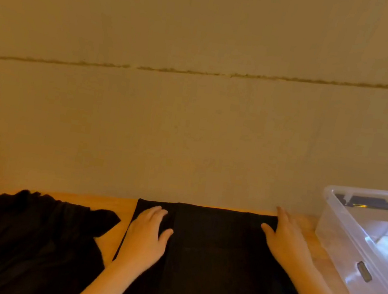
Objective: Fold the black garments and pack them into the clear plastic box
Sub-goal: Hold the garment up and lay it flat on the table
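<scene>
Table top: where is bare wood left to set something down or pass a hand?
A bare strip runs between the loose garment and the flat garment. A narrower one lies between the right hand and the box. The left hand presses the flat garment; the near table is covered.

A black garment (212, 254) lies flat on the wooden bench (114, 213), its far edge near the wall (191, 121). The left hand (144, 237) presses flat on its left part; the right hand (286, 239) rests along its right edge. A crumpled black garment (26, 235) lies to the left, a clear plastic box (361, 245) to the right.
</scene>
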{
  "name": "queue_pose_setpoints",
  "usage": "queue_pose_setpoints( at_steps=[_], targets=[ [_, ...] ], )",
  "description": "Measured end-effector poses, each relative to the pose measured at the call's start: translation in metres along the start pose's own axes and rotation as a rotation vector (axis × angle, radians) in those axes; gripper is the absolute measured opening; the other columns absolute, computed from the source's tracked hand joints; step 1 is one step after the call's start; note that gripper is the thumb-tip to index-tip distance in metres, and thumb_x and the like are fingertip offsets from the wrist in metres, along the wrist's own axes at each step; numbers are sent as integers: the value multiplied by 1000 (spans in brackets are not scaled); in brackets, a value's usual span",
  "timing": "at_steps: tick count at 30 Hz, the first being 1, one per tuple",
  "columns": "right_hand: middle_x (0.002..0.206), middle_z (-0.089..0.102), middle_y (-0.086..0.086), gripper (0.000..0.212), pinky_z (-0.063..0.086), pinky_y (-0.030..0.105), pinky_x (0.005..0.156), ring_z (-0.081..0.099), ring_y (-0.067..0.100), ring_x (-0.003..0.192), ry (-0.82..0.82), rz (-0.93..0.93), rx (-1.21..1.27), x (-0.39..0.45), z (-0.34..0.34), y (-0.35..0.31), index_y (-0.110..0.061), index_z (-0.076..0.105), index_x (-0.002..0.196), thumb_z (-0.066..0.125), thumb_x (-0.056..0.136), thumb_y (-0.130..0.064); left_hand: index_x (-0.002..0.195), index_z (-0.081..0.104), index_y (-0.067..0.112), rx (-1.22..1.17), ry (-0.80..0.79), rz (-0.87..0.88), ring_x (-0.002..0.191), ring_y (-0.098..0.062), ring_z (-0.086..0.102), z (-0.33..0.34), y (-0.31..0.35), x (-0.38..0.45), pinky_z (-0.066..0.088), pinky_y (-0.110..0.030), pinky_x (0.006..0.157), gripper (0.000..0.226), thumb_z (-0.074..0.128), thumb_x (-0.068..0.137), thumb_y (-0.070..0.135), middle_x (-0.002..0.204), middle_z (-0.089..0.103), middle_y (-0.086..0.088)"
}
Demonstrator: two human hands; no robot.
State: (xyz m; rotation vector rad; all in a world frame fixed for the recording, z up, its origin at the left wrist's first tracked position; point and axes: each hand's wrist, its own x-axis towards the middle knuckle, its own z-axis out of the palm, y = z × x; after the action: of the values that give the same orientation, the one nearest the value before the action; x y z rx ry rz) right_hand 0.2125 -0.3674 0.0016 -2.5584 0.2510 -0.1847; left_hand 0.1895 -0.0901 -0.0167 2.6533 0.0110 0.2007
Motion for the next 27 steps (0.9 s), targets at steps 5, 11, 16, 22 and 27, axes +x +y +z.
queue_pose_setpoints(
  at_steps=[5,11,16,22,27],
  targets=[
    [157,3,-1,68,9,33,118,0,16,144,-312,-155,-133,-60,11,0,-18,5,149,38,96,-43,150,6,21,197,-223,11,145,-14,-6,10,-3,-51,0,-31,117,60,28,100,45,158,-3,3],
    [156,-9,-9,113,-3,34,116,-11,9,143,-358,-169,-349,-118,4,25,-24,-3,148,-18,47,-72,150,-2,23,301,-260,-22,145,-16,-11,6,-8,-97,-2,-34,116,85,-7,81,73,158,-10,2],
    [156,-10,-8,112,-3,34,116,-11,10,143,-368,-169,-376,-146,-9,36,-24,-4,148,-21,49,-73,150,0,23,310,-248,-53,145,-16,-9,4,-2,-132,-3,-33,116,81,-4,84,69,158,-7,2],
    [157,-4,2,72,4,37,117,-6,17,144,-389,-131,-300,-145,-25,29,-16,0,149,23,94,-56,150,4,20,247,-233,-72,145,-16,-9,-7,16,-134,-1,-36,117,64,26,98,49,158,-4,1],
    [157,-1,-1,65,3,36,117,-5,15,144,-362,-385,-304,-94,1,-9,-18,5,149,31,97,-47,151,6,20,286,-286,113,145,-16,-6,5,45,-89,-1,-37,117,62,28,99,46,159,-1,1]
  ],
)
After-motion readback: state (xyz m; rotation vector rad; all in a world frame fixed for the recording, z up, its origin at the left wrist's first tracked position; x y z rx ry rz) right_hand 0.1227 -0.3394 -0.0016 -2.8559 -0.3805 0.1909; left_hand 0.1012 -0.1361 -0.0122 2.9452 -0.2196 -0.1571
